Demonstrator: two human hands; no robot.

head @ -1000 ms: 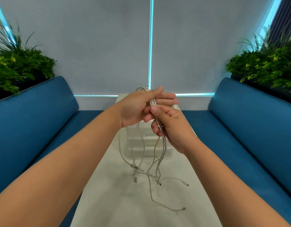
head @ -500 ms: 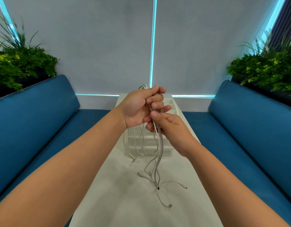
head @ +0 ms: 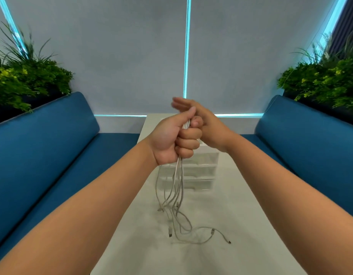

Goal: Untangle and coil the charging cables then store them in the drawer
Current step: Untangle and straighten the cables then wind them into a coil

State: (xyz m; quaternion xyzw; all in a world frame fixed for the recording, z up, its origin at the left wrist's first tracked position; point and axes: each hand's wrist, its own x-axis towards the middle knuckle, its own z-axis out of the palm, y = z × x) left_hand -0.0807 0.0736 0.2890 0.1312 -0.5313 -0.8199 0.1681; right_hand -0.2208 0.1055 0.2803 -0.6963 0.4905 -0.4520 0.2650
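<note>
Cables [head: 178,187]: bundle of thin pale charging leads, gripped in a fist and hanging over the table [head: 241,225], loose ends and plugs trailing on its top in front of the drawers [head: 199,171].

Table: long, pale, set between two blue benches.

Drawers: small clear stacked unit at the far middle of the table, behind the hanging strands; fronts appear closed.

Left hand [head: 175,139]: fingers curled tight round the gathered strands, thumb on top.

Right hand [head: 207,126]: just behind the left, fingers extended and blurred; whether it touches the bundle cannot be told.

Handling, as judged: light, limp, smooth-jacketed, likely to slide and re-snarl. Best held at the gathered middle while single ends are drawn out. Plugs [head: 170,234] small and rigid; pull on the cord near them gently, not by yanking.
</note>
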